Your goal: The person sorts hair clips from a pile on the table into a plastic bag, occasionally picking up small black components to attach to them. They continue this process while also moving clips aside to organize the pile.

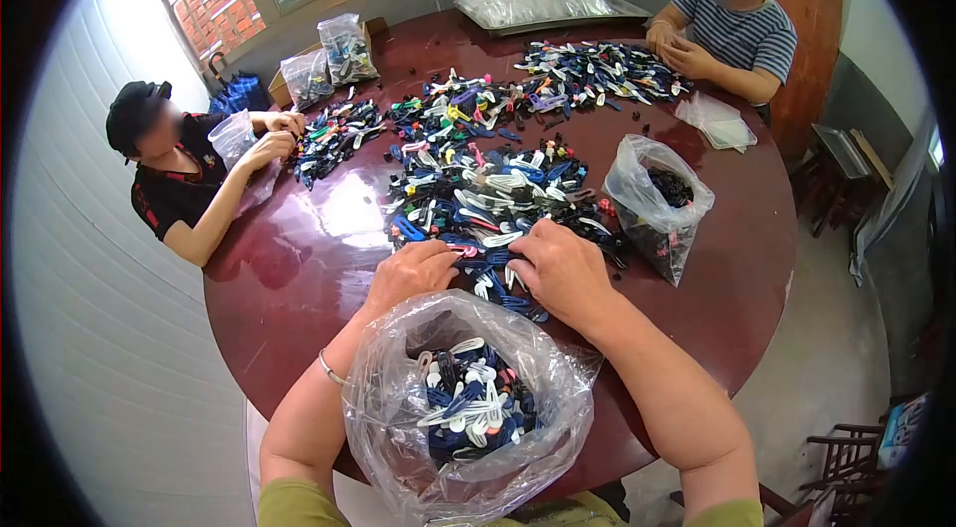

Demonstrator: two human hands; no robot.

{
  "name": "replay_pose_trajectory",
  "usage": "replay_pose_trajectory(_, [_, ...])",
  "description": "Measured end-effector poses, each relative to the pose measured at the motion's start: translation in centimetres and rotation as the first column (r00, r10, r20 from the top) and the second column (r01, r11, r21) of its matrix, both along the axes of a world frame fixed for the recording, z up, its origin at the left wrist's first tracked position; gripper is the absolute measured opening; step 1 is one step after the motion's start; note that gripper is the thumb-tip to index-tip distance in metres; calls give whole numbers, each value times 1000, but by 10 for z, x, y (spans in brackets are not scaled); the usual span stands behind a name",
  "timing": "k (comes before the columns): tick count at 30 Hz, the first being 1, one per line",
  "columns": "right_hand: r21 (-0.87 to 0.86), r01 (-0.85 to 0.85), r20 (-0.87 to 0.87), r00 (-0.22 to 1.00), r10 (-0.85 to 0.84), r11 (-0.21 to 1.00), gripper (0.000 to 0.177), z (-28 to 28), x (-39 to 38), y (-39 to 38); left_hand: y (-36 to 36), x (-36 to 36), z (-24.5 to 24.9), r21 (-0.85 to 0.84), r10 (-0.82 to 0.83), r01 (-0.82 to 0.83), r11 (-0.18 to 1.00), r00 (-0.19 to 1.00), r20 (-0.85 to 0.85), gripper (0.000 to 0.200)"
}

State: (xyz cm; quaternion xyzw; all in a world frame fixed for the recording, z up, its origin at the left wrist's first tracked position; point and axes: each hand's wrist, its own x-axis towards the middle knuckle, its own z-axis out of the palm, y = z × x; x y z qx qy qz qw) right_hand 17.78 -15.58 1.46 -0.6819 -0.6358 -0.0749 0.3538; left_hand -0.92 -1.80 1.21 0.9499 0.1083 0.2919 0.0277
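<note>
- Left bare hand (410,273): fingertips hidden behind its knuckles and among the heap of blue, white and black hair clips (498,190); I cannot tell its grip.
- Right bare hand (563,273): fingers curled, tips partly covered; grip unclear to me.
- Large clear crinkled plastic bag (383,427): lower clips buried beneath upper ones.
- Olive-green fabric sleeves (299,504): cut by my view's bottom edge.
- Person in striped short-sleeved shirt (752,34): face blurred, dark cap clipped by top edge.
- Person in black short-sleeved shirt (164,198): face blurred.
- Loose black bits (645,129) on the table: too small for me to identify.
</note>
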Motion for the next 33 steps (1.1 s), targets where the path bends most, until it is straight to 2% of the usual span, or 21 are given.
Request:
replay_pose_trajectory(4, [13, 34, 104, 994, -36, 999, 15, -1, -5, 2, 0, 0, 0, -6, -25, 25, 1000, 1000, 15, 18])
replay_pose_trajectory(10, [15, -32, 81, 996, 31, 999, 16, -11, -5, 8, -5, 0, 3, -40, -47, 47, 998, 999, 9, 18])
replay_pose_trajectory(13, [32, -37, 40, 999, 36, 999, 18, -12, -4, 9, -6, 2, 5, -42, -59, 59, 997, 998, -10, 18])
replay_pose_trajectory(16, [-105, -32, -192, 981, 12, 994, 20, -1, -5, 5, -4, 1, 4, -51, -60, 59, 997, 998, -13, 18])
replay_pose_trajectory(19, [-240, -51, -346, 938, -36, 969, 22, 9, -5, 3, -6, 1, 7, -66, -59, 57, 996, 998, -15, 18])
replay_pose_trajectory(22, [-235, -16, -331, 941, -64, 972, 23, 8, -7, 2, -5, 1, 6, -63, -64, 63, 996, 998, -12, 18])
replay_pose_trajectory(25, [-154, 19, -223, 973, -54, 988, 24, 0, -9, 3, -4, 1, 5, -66, -77, 76, 995, 997, -13, 17])
replay_pose_trajectory(31, [-279, -46, -318, 947, -48, 959, 26, 9, -7, 2, -6, 0, 9, -71, -84, 82, 994, 996, -21, 16])
replay_pose_trajectory(33, [-258, -29, -306, 951, -53, 966, 23, 5, -6, 3, -6, 0, 8, -69, -85, 83, 994, 996, -22, 16])
